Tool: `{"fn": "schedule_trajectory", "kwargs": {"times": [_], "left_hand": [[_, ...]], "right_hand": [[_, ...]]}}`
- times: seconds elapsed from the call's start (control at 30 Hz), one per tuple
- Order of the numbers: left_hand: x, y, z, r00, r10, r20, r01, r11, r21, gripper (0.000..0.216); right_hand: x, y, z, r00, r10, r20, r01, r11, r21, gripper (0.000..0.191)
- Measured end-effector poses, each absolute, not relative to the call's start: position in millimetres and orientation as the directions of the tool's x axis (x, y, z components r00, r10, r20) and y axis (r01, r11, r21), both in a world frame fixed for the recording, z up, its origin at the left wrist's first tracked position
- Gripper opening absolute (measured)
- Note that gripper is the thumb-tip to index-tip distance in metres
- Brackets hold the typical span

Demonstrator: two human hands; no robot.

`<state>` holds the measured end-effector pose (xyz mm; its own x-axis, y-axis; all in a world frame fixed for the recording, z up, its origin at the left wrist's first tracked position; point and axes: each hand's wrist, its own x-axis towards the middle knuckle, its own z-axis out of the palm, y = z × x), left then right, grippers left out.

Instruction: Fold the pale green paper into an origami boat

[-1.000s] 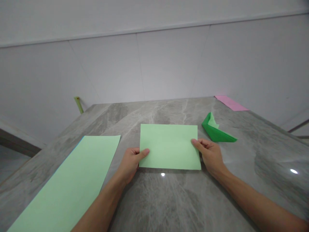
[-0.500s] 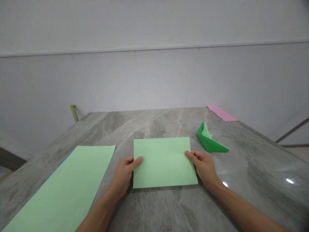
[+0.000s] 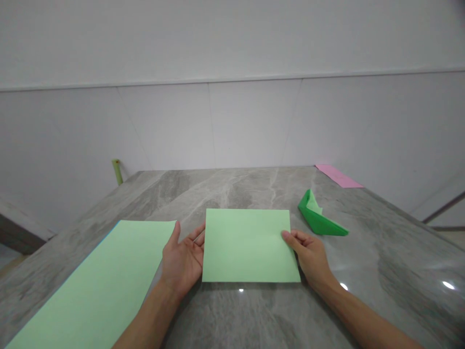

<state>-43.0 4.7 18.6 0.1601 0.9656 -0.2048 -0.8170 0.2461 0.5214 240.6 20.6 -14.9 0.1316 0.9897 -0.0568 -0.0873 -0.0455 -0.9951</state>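
- Grey marbled table [image 3: 250, 317] meets white wall [image 3: 218, 126].
- Right hand [image 3: 310, 257] pinches a pale green sheet [image 3: 247, 247], mid-table, by one edge.
- Left hand [image 3: 183, 264] spreads open at the opposite edge.
- Folded green paper [image 3: 321, 223] lies near, paler inside.

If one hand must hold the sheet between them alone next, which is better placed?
Probably the right hand: its thumb lies on the light green sheet near the right edge. The left hand is open, thumb off the sheet, fingertips by its left edge.
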Motion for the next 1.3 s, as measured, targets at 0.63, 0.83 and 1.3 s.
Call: {"fn": "schedule_trajectory", "kwargs": {"times": [0.63, 0.83, 1.3], "left_hand": [[-40, 1, 28, 0.117, 0.985, -0.124, -0.828, 0.166, 0.536, 0.051], [-40, 4, 25, 0.088, 0.992, -0.095, -0.827, 0.126, 0.547, 0.049], [-37, 9, 16, -0.099, 0.983, -0.151, -0.763, 0.022, 0.647, 0.065]], "right_hand": [[240, 21, -13, 0.148, 0.985, -0.092, -0.076, -0.081, -0.994, 0.039], [241, 21, -13, 0.152, 0.985, -0.078, -0.057, -0.07, -0.996, 0.039], [241, 20, -15, 0.15, 0.985, -0.089, -0.08, -0.078, -0.994, 0.037]]}}
